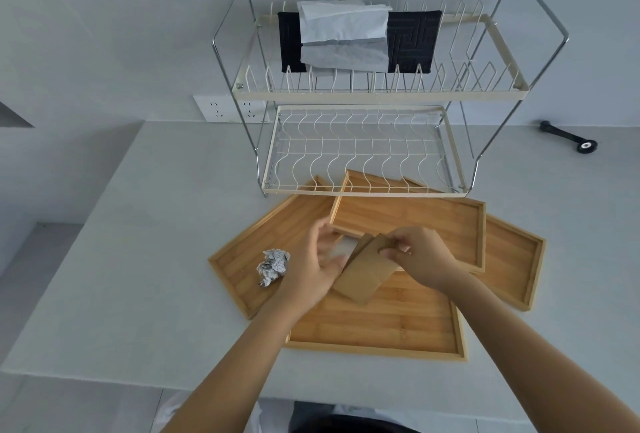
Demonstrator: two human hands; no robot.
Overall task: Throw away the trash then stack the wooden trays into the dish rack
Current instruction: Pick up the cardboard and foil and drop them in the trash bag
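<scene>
Several wooden trays lie overlapping on the white counter: a left tray point(242, 256), a near tray point(391, 325), a right tray point(512, 259) and a top tray point(415, 221) leaning partly under the dish rack point(363, 190). A crumpled foil ball point(273, 267) rests in the left tray. My right hand point(419, 252) pinches the top edge of a piece of brown cardboard point(363, 276) above the near tray. My left hand point(318, 262) touches the cardboard's left edge with fingers spread.
The two-tier wire rack holds a black cloth point(412, 41) and white paper point(343, 34) on its upper shelf; the lower shelf is bare. A wall socket point(221, 108) sits behind the rack. A black tool point(571, 138) lies at the far right of the counter.
</scene>
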